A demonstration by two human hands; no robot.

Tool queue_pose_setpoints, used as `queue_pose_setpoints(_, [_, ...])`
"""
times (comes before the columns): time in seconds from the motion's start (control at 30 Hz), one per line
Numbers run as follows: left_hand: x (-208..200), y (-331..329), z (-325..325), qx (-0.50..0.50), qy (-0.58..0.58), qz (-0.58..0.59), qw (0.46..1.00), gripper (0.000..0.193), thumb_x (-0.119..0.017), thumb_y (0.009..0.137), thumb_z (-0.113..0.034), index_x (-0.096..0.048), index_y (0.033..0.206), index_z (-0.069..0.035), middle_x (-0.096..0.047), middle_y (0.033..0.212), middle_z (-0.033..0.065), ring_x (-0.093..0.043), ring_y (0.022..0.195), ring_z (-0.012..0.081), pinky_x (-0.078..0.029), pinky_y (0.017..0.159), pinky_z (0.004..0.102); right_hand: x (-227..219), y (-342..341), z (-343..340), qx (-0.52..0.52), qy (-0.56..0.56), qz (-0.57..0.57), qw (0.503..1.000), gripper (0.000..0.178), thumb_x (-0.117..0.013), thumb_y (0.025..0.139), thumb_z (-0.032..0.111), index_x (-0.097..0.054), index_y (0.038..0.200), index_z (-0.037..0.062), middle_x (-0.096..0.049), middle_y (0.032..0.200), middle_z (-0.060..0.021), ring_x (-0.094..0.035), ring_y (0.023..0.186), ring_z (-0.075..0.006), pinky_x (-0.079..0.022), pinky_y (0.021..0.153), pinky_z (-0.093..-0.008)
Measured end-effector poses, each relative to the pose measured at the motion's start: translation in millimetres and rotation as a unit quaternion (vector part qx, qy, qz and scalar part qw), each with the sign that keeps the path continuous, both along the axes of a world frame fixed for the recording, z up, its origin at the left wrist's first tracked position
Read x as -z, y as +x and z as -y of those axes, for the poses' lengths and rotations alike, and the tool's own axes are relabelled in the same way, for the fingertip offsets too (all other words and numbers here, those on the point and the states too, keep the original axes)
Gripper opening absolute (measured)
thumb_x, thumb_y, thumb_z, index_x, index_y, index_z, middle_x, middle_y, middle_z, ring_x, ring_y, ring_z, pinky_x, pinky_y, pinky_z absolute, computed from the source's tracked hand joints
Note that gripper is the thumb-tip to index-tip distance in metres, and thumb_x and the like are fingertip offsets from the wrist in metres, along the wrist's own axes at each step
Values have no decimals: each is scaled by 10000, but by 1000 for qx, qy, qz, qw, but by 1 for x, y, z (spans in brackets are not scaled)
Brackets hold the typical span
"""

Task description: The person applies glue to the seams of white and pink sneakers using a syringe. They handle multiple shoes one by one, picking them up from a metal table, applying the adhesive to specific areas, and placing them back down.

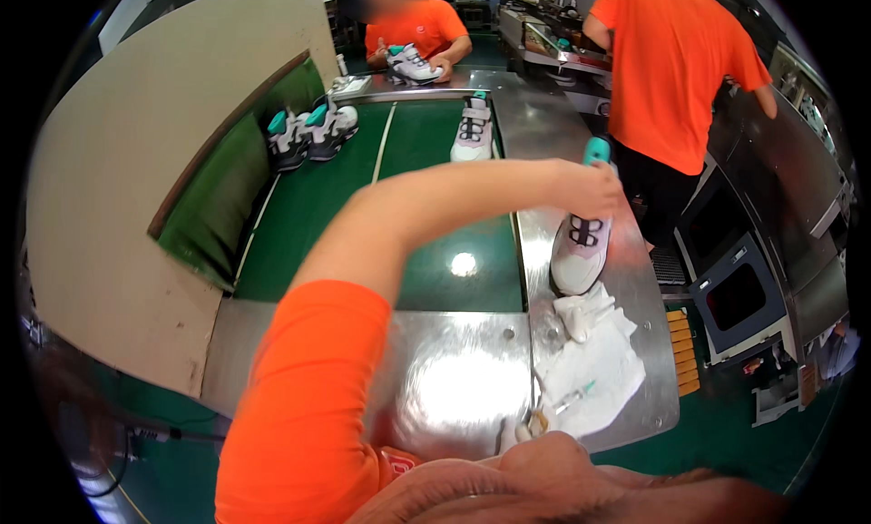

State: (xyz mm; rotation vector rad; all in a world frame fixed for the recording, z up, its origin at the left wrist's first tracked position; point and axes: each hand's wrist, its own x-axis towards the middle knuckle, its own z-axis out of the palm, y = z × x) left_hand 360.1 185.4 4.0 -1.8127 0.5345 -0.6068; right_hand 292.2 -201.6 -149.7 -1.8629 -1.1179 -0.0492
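Observation:
My left arm, in an orange sleeve, reaches across to the right side of the bench. My left hand [588,188] is closed on the ankle part of a white and pale pink shoe [578,263] with dark straps; the fingers are partly hidden. A teal piece [596,150] sticks up from the shoe's opening, beyond my hand. The shoe's toe points toward me, close to a crumpled white cloth [612,365]. On that cloth lies a slim clear tube with a teal tip [573,399], like a syringe. My right hand does not show.
A green conveyor belt [313,243] runs between metal edges. It carries a similar shoe [473,132] and a dark grey and white pair [313,132]. Across the belt, a co-worker [419,29] holds another shoe [414,66]. Another person [676,70] stands at right. A beige panel [163,152] borders the left.

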Motion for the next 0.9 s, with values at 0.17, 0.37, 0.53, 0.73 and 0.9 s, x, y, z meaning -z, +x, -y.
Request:
queue_pose_setpoints(0.17, [-36,-145,69,-219,-181,2,959,259,-599,754,-185,-536,972,-61,-556,773,27,-575,749,176,-441,572,280,3,4,0,20,27,-39,999,549,-796,658,158,-593,1158,53,-658,886,-146,-638,754,-334,-514,706,-394])
queue_pose_setpoints(0.37, [-31,-306,195,-311,-297,-2,903,407,-647,721,-143,-564,1110,-54,-618,970,117,-579,757,189,-454,595,284,-33,15,1,-98,-40,-218,970,455,-752,736,132,-582,1142,16,-639,872,-87,-606,773,-147,-503,747,-298])
queue_pose_setpoints(0.53, [-4,-380,286,-324,-361,57,873,382,-686,735,-184,-614,1097,-86,-633,1107,140,-546,726,167,-428,600,271,-61,28,16,-138,-91,-200,966,452,-739,775,93,-568,1185,10,-644,926,-76,-591,792,-121,-504,746,-278])
queue_pose_setpoints(0.73, [26,-425,332,-290,-428,104,849,278,-630,792,-154,-608,1067,-190,-626,1153,131,-493,694,143,-405,605,255,-74,23,8,-125,-178,-251,943,446,-726,772,75,-580,1185,-6,-637,871,-64,-568,731,-92,-484,651,-239])
queue_pose_setpoints(0.9, [49,-439,341,-277,-454,167,830,330,-680,754,-147,-602,1039,-293,-635,1162,40,-586,971,188,-482,855,407,-126,12,15,-213,-235,-413,854,435,-695,740,119,-578,1109,-80,-584,714,-94,-561,542,-151,-453,520,-241])
